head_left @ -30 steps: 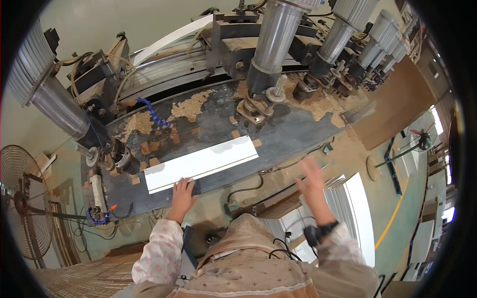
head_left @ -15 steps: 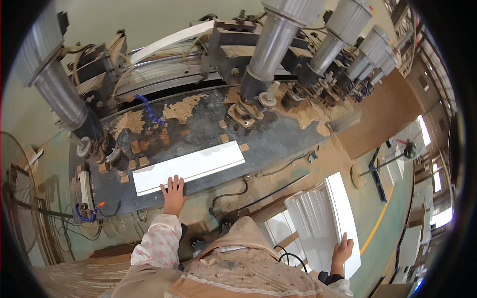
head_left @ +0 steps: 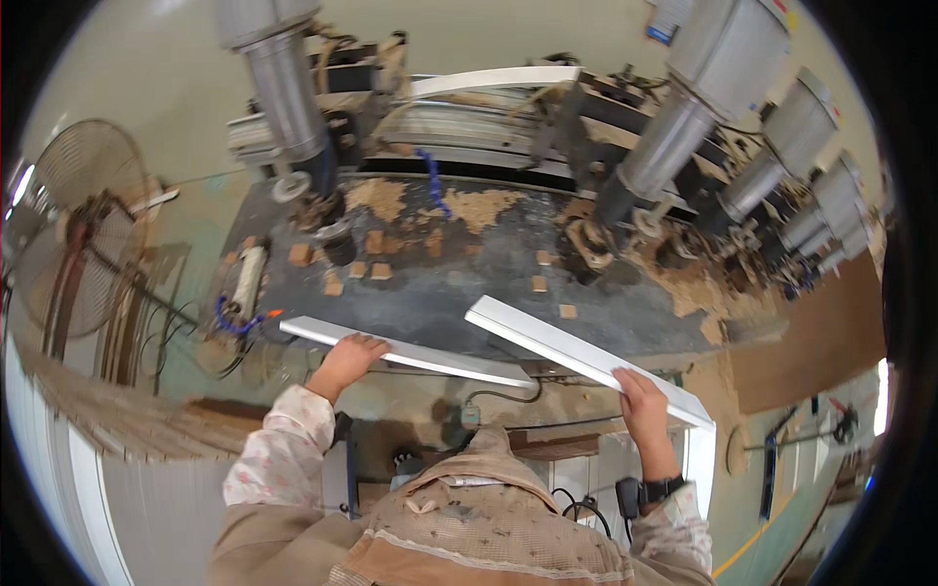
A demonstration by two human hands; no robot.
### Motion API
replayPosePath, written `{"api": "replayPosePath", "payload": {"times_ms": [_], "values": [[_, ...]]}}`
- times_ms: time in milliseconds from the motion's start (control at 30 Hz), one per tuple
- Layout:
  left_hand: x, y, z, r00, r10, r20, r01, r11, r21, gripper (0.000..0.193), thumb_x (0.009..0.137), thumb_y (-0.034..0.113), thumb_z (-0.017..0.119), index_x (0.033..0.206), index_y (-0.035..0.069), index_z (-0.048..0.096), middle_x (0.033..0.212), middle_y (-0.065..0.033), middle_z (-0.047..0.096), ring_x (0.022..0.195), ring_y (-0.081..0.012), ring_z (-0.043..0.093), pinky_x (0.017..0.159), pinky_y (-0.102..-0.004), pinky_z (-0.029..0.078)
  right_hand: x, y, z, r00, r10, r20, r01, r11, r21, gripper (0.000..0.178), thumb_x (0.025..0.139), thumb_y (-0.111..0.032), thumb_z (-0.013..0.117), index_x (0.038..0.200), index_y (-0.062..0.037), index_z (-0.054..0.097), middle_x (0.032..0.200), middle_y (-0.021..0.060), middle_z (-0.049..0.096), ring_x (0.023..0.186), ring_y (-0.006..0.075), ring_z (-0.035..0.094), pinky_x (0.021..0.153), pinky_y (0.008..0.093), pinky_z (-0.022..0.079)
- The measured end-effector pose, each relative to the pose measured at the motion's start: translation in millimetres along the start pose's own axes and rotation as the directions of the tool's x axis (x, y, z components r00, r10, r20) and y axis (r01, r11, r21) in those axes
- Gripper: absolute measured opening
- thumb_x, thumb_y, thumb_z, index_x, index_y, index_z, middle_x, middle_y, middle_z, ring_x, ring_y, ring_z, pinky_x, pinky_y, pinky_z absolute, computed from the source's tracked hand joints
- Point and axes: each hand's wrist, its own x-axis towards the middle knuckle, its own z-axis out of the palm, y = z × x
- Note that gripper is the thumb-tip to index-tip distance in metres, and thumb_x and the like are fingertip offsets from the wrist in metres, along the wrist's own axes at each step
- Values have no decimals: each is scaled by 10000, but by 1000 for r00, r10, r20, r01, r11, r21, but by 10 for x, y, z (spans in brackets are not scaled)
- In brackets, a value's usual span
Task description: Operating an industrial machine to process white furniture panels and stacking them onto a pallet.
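Observation:
My left hand is closed on the upper edge of a narrow white board, which is tilted up at the front edge of the dark machine table. In my right hand is a second white board, gripped along its near edge. It slants across the right part of the table front, its far end over the table. The two boards are apart. My right hand's underside is hidden by its board. Beside my right forearm, more white boards are stacked.
Several silver drill motors stand over the table. Small wooden blocks and sawdust lie on it. A blue flexible hose rises at its back. At the left stand a large fan and pale panels.
My left hand has lifted and tilted the board that lay flat on the table. My right hand has brought another board from the stack up to the table. The view has swung left.

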Motion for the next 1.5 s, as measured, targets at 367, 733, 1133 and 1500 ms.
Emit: {"api": "replayPosePath", "payload": {"times_ms": [367, 733, 1133, 1500], "values": [[-1448, 1458, -3358, 925, -351, -144, 376, 808, 453, 273, 755, 101, 563, 1015, 60, 638, 1022, -80, 679, 972, -278, 643, 828, -395, 507, 764, -777, 2649, 946, -324, -9, 318, 924, 212, 311, 822, -86, 551, 1114, -128, 649, 1109, 84, 666, 1019, 278, 632, 849, 369, 524], [-3714, 2949, -3981, 491, -571, -658, 828, 71, 556, 455, 790, -119, 521, 1209, 39, 603, 1148, -156, 654, 1084, -321, 624, 905, -394, 493, 1302, -671, 3631, 895, -357, 267, 320, 931, 173, 562, 820, -289, 674, 1341, -152, 514, 1454, 152, 404, 1366, 380, 319, 1107, 526, 284], [-4212, 3586, -3018, 31, -656, -754, 927, -264, 268, 584, 750, -41, 663, 1303, 102, 542, 1174, -150, 622, 1047, -327, 613, 862, -400, 493, 1551, -957, 3644, 829, -318, 461, 281, 948, 149, 615, 744, -160, 754, 1315, -101, 534, 1406, 228, 420, 1315, 427, 370, 1036, 434, 410], [-4548, 3128, -2776, -18, -584, -812, 895, -370, 247, 561, 949, 397, 491, 1389, 52, 446, 1347, -189, 507, 1225, -391, 472, 1038, -488, 344, 1497, -906, 3823, 874, -338, 350, 308, 941, 139, 647, 705, -165, 755, 1310, -119, 528, 1344, 265, 475, 1234, 446, 458, 982, 467, 452]]}}
